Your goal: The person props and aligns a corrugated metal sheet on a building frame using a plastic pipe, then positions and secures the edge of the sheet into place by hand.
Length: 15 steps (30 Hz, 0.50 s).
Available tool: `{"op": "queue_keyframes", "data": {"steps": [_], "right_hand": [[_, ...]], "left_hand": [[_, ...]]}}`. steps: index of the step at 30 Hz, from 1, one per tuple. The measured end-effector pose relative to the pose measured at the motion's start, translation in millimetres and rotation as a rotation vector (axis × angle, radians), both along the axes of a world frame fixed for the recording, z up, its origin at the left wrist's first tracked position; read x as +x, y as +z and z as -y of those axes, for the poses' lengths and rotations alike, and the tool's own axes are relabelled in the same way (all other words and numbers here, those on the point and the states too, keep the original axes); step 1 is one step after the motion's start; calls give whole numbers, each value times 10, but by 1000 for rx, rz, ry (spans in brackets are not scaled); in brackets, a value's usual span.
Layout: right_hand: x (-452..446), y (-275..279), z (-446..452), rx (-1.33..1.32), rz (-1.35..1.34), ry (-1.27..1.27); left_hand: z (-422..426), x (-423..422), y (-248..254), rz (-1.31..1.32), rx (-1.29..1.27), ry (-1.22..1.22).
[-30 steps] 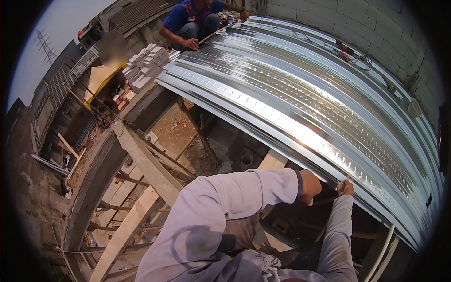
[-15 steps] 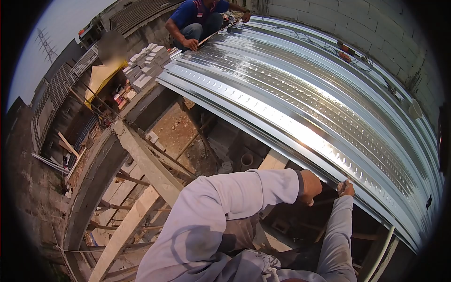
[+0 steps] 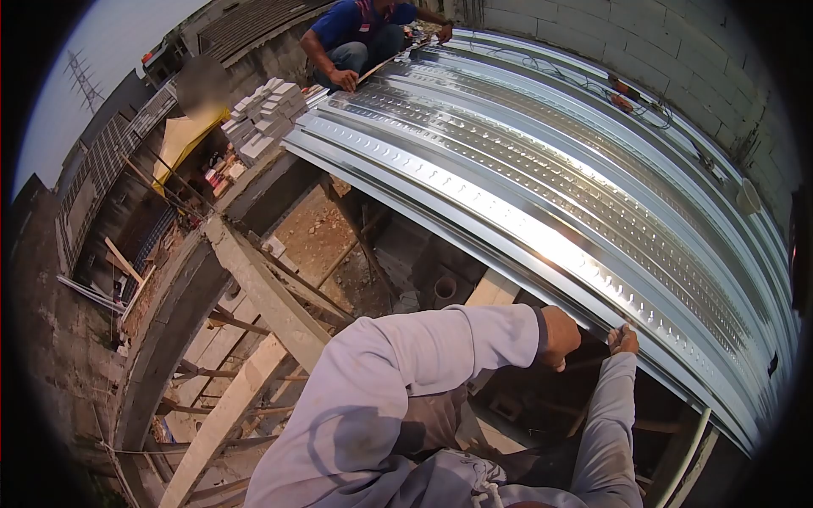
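A ribbed, shiny metal decking sheet point(image 3: 508, 222) stretches diagonally across the view, with rows of small embossed marks. At its near edge, my left hand point(image 3: 559, 337) is closed in a fist, its fingers curled downward; what it holds is hidden. Just to the right, my right hand point(image 3: 624, 340) pinches at the lip of the same edge, thumb and fingers together. Both forearms wear light grey sleeves, and the left one point(image 3: 457, 343) reaches across from the left. Below the hands is a dark opening.
Concrete beams point(image 3: 267, 284) and a timber plank point(image 3: 224, 423) span the drop at left. A co-worker in blue point(image 3: 356, 34) crouches at the far end, hands at the sheets. Grey blocks point(image 3: 262, 118) are stacked there. An orange tool point(image 3: 621, 102) with cable lies by the block wall point(image 3: 610, 34).
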State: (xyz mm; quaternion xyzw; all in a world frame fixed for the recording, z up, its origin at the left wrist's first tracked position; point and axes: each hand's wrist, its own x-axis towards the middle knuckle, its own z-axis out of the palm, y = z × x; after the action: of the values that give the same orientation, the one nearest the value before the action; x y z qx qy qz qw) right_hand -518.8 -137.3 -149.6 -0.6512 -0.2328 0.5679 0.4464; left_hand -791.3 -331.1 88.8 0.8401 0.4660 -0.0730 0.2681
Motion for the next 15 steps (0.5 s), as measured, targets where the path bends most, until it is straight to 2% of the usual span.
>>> {"op": "queue_keyframes", "data": {"steps": [15], "right_hand": [[-53, 92, 45, -13, -2, -20]], "left_hand": [[17, -18, 36, 4, 10, -8]]}}
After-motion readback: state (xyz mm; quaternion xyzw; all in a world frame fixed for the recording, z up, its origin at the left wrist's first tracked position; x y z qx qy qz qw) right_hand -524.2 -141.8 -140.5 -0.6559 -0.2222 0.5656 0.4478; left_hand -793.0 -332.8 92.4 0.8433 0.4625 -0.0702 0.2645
